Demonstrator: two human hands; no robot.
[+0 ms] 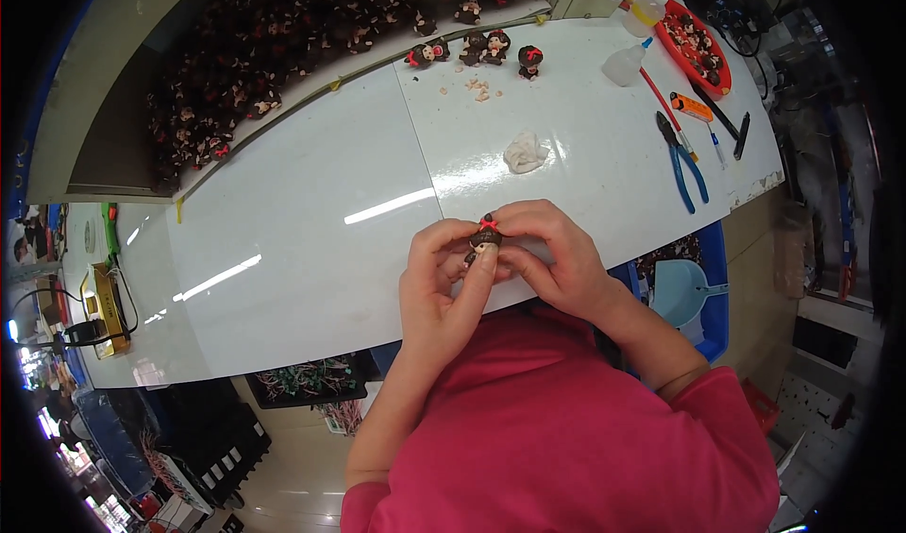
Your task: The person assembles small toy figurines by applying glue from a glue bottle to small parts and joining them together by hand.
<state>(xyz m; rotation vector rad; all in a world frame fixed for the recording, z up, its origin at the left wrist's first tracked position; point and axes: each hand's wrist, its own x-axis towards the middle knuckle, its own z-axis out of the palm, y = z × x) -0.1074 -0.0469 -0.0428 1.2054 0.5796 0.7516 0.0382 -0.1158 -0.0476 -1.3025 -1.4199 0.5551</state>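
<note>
Both of my hands meet above the table's near edge around a small doll figurine (485, 237) with brown hair and a red bow. My left hand (442, 283) is closed on it, the thumb pressed against its front. From the other side my right hand (555, 257) grips it, with fingertips by the bow and the thumb lower down. Much of the figurine's body is hidden by my fingers. Beyond my hands, a crumpled white cloth or tissue (526, 152) lies on the white table (311, 212).
Several similar figurines (486, 48) stand or lie at the back, near pale crumbs (481, 89). Behind them a wide bin (283, 51) holds a heap of figurines. On the right are blue-handled pliers (683, 163), a hammer (741, 136), a clear bottle (625, 64) and a red basket (724, 82).
</note>
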